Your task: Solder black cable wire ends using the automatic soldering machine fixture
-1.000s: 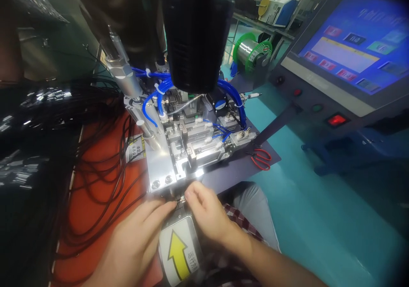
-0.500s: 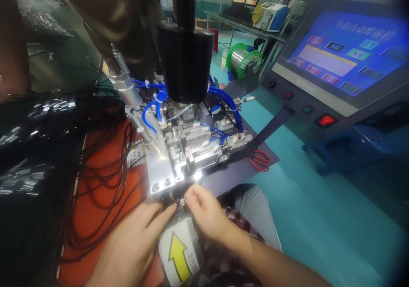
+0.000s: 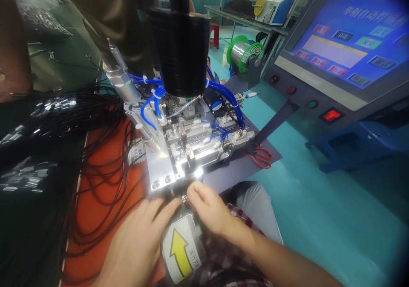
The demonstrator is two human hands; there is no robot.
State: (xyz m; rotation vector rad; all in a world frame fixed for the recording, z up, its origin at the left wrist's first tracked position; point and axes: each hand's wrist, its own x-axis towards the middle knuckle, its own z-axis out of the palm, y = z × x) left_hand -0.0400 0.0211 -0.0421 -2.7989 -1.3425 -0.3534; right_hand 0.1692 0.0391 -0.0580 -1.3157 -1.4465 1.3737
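1. The left hand lies at lower centre-left of the frame, palm down, its extended fingertip reaching the near end of the machine; whether it presses on anything there I cannot tell.
2. The right hand, at lower centre, is curled, thumb and bent forefinger seemingly pinched on a small, bright silvery piece. The piece sits between the two hands' fingertips, just below the machine's front edge (most of it is covered, so its shape stays unclear). So small a thing probably leaves room only for fingertips, which would explain why the hands nearly meet.
3. Directly below, a rounded white plate with a yellow arrow points up the frame towards the machine, presumably placed to show a running direction.
4. At centre stands the silvery metal machine, fed by bright blue tubes; a black tapered cylinder hangs above it, perhaps as an extraction nozzle.
5. Red-handled cutters lie on the dark base right of centre, likely kept within reach of the right hand.
6. At upper right, a blue-lit touchscreen is tilted, probably for reading from the seat.
7. Thin black cables trail over the orange-red surface at left.
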